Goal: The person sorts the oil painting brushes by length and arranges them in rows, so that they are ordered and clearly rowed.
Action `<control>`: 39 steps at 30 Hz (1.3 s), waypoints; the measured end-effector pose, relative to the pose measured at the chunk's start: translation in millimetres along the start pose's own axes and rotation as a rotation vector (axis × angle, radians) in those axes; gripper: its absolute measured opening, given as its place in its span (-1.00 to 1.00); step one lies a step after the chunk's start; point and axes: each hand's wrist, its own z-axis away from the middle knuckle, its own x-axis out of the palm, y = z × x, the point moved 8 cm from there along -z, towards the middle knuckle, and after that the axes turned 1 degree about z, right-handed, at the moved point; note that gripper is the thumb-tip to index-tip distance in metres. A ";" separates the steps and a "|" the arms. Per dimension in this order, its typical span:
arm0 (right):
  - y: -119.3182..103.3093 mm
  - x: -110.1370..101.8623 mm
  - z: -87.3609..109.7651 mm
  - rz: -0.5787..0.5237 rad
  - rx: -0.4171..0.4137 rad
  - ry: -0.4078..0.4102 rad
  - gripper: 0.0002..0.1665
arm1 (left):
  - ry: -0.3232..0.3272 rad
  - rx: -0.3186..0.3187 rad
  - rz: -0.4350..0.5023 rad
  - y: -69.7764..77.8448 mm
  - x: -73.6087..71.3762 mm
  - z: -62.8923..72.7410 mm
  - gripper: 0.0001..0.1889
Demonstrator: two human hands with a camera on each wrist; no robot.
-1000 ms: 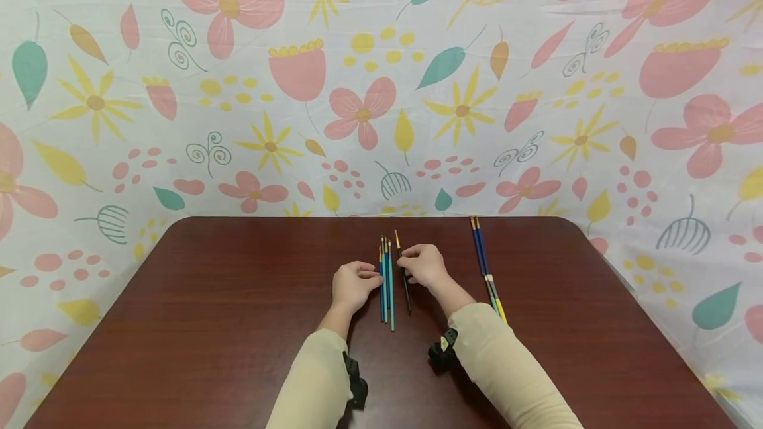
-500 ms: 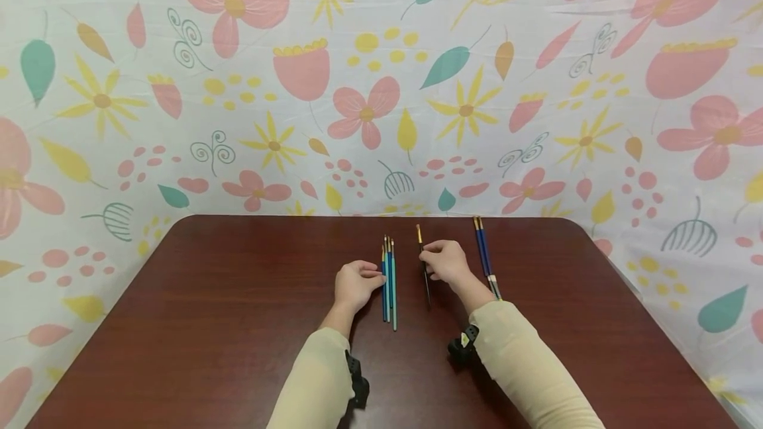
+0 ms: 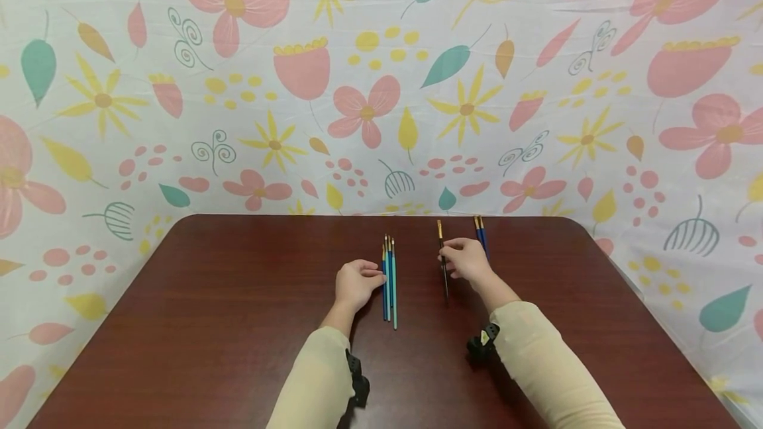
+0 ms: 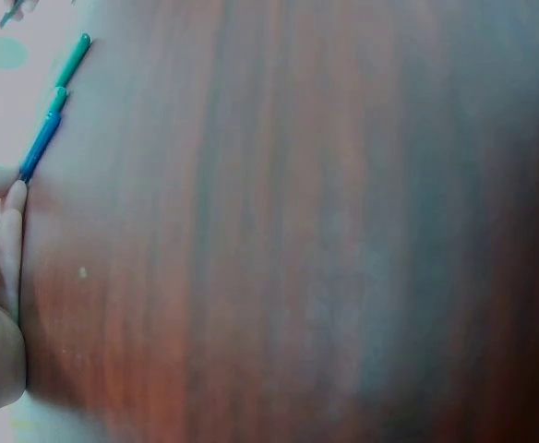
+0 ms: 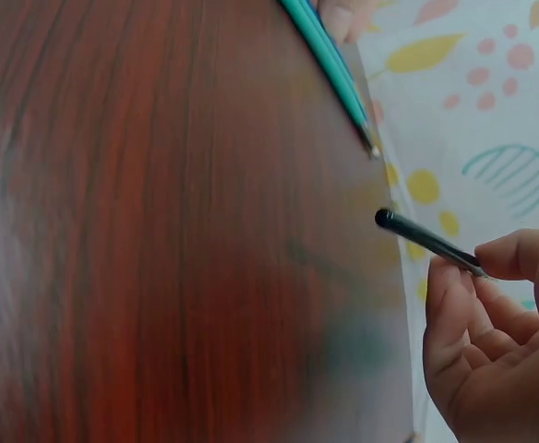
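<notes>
My right hand (image 3: 467, 259) pinches a black paintbrush (image 3: 440, 234) between thumb and fingertips, bristle end pointing away. In the right wrist view, the rounded end of this black paintbrush (image 5: 394, 221) juts out of the fingers, apparently clear of the tabletop. To the left lie several blue and teal paintbrushes (image 3: 393, 290), roughly side by side and lengthwise. Against their left edge rests my left hand (image 3: 354, 285), fingertips and thumb touching the nearest blue brush. The left wrist view shows these fingers beside a blue handle (image 4: 41, 145).
Two dark blue paintbrushes (image 3: 480, 229) lie at the table's far right, partly behind my right hand. The brown table (image 3: 238, 310) has its far edge near a flower-patterned cloth (image 3: 363, 164). Each forearm bears a black wrist camera (image 3: 357, 379).
My right hand has carried the black paintbrush rightward, away from the blue and teal ones. It now covers part of the right-hand brushes. My left hand has stayed in place.
</notes>
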 end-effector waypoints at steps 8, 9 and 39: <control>7.5 -25.8 -0.2 -0.101 0.023 -0.035 -0.46 | 0.003 -0.004 0.009 -0.1 -0.2 0.7 -0.74; 8.0 -29.5 -0.6 -0.098 0.022 -0.036 -0.45 | 0.003 -0.004 0.010 -0.1 0.0 1.0 -0.74; 44.1 -98.0 -39.3 0.071 0.082 0.163 -0.48 | 0.002 -0.012 0.001 -0.6 1.1 -1.0 -0.74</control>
